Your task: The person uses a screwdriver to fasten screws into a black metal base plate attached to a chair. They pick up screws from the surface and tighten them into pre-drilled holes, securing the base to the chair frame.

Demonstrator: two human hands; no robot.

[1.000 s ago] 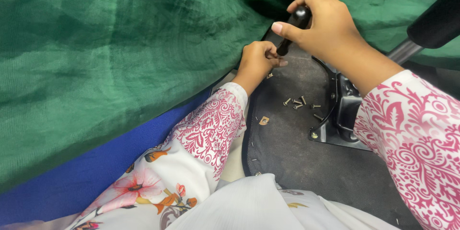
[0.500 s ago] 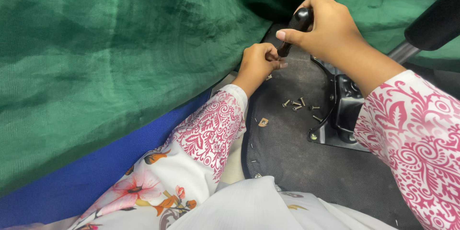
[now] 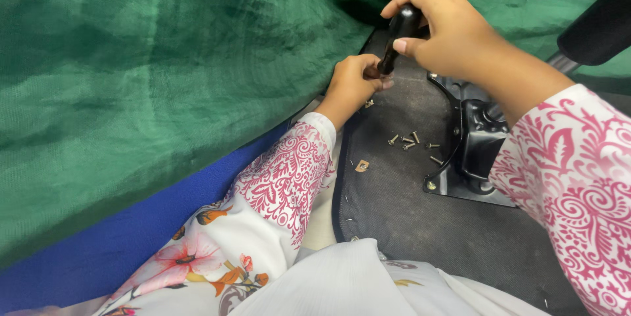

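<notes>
My right hand (image 3: 450, 33) grips the black handle of a screwdriver (image 3: 397, 36), held upright over the far edge of a dark chair-seat underside (image 3: 407, 224). The tool's shaft runs down into my left hand (image 3: 351, 82), whose fingers pinch around the tip where it meets the seat. What lies under the tip is hidden by my fingers. Several loose silver screws (image 3: 411, 143) lie on the seat just near of my hands.
A black metal bracket (image 3: 470, 151) is fixed to the seat at the right, with a black lever (image 3: 595, 23) rising beyond it. Green cloth (image 3: 151, 72) covers the left and back. A small tan scrap (image 3: 361, 166) lies on the seat. Blue surface (image 3: 131, 243) at lower left.
My right hand has shifted slightly on the screwdriver handle, with the handle a little more upright. My left hand stays at the tip.
</notes>
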